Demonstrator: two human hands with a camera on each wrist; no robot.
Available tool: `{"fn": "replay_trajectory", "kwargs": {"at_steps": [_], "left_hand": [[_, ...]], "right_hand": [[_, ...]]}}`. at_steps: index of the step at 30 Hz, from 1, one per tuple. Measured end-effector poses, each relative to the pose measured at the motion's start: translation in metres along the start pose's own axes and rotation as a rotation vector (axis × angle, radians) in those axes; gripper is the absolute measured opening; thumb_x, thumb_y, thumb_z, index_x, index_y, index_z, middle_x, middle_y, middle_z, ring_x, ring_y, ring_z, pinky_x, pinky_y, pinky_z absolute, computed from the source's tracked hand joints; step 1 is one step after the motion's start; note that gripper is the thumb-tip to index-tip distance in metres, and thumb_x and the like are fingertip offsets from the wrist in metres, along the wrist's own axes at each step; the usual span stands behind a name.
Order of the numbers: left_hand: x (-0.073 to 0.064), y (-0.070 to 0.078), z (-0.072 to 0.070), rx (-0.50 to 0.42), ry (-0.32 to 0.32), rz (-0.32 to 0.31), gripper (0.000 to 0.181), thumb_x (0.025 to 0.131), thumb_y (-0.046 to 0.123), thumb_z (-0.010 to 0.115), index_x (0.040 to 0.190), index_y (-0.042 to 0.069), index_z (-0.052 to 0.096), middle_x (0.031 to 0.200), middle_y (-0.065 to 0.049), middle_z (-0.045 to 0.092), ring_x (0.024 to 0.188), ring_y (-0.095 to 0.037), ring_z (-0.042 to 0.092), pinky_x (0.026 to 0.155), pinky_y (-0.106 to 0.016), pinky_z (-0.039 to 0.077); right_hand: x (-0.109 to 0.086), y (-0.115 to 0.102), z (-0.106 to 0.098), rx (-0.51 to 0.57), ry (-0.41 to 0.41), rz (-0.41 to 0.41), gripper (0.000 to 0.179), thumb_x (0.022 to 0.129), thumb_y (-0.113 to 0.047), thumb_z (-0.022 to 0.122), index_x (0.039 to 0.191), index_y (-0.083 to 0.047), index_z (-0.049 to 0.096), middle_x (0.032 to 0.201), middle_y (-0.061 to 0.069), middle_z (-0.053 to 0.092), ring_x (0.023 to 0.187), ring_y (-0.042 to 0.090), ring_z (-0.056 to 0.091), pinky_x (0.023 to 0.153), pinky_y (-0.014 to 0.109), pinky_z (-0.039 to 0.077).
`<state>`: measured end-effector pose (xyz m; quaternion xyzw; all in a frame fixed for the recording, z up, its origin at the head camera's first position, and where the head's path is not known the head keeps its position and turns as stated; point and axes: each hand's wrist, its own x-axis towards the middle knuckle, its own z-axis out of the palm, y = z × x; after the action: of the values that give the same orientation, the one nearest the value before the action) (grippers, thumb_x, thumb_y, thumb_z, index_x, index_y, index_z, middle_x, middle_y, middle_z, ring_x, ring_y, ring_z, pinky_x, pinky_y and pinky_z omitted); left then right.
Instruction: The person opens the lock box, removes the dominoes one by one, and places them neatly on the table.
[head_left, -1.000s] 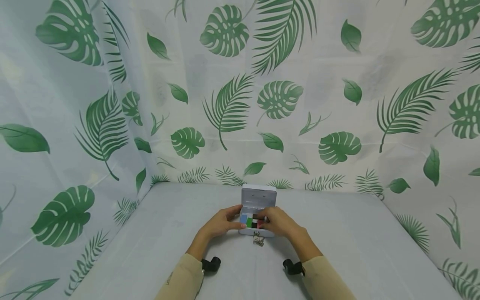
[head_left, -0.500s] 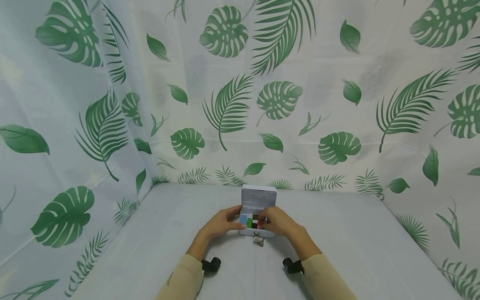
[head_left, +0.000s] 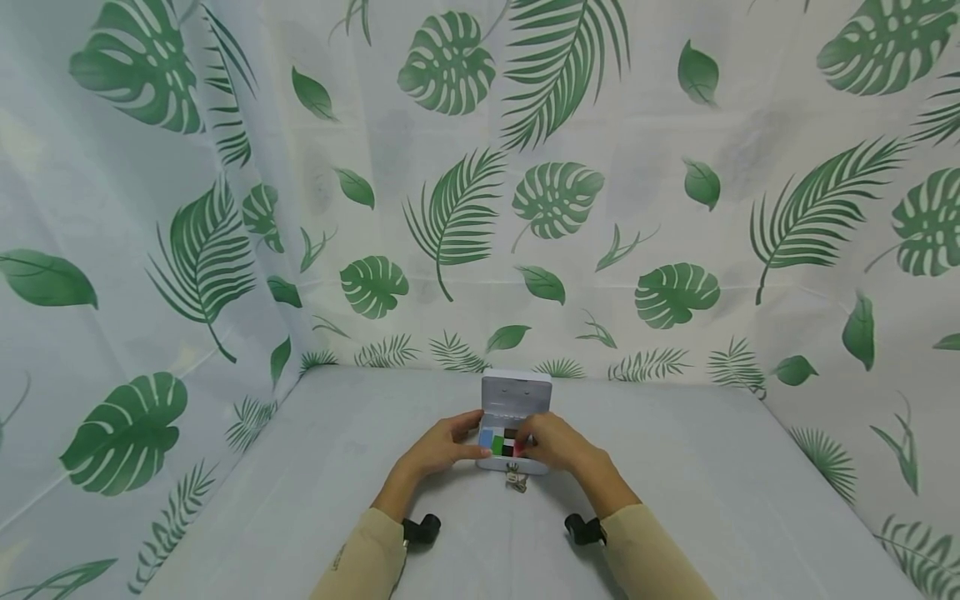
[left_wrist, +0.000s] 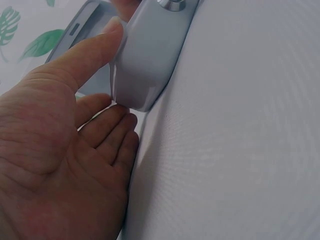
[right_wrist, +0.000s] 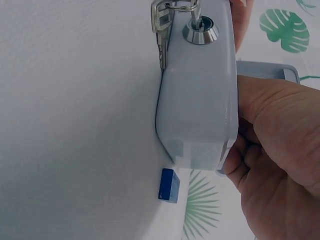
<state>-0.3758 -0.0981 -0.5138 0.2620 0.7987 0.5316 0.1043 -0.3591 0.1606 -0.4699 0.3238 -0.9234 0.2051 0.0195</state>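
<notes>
A pale grey metal cash box (head_left: 516, 395) stands with its lid raised on the table. My left hand (head_left: 446, 446) holds its left side; in the left wrist view the thumb lies over the rim of the cash box (left_wrist: 150, 60), fingers at the corner. Inside, a light blue block (head_left: 486, 438), a green block (head_left: 498, 446) and a black block (head_left: 508, 451) show. My right hand (head_left: 558, 442) reaches in from the right and pinches a red block (head_left: 518, 449). Box wall and hand mostly hide those fingertips in the right wrist view.
Keys (right_wrist: 161, 22) hang from the round lock (right_wrist: 200, 34) on the box front. A dark blue block (right_wrist: 169, 186) lies outside, beyond the box's right end. Leaf-printed cloth (head_left: 555, 200) stands behind the white-covered table (head_left: 315, 433).
My right fingers have shifted slightly in the box, and more of the dark block beside them shows. The left hand and the box keep their places.
</notes>
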Motion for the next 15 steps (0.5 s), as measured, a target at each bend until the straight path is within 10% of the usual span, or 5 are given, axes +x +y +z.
{"fn": "replay_trajectory", "kwargs": {"at_steps": [15], "left_hand": [[-0.0007, -0.0011, -0.0003, 0.010, 0.001, -0.003, 0.081, 0.091, 0.031, 0.083, 0.159, 0.013, 0.044, 0.162, -0.005, 0.047, 0.151, -0.036, 0.042, 0.124, -0.055, 0.034]], "right_hand": [[0.0035, -0.0039, 0.0023, -0.042, -0.030, 0.073, 0.009, 0.086, 0.003, 0.079, 0.086, -0.006, 0.079, 0.078, -0.001, 0.070, 0.070, 0.015, 0.054, 0.067, 0.033, 0.048]]}}
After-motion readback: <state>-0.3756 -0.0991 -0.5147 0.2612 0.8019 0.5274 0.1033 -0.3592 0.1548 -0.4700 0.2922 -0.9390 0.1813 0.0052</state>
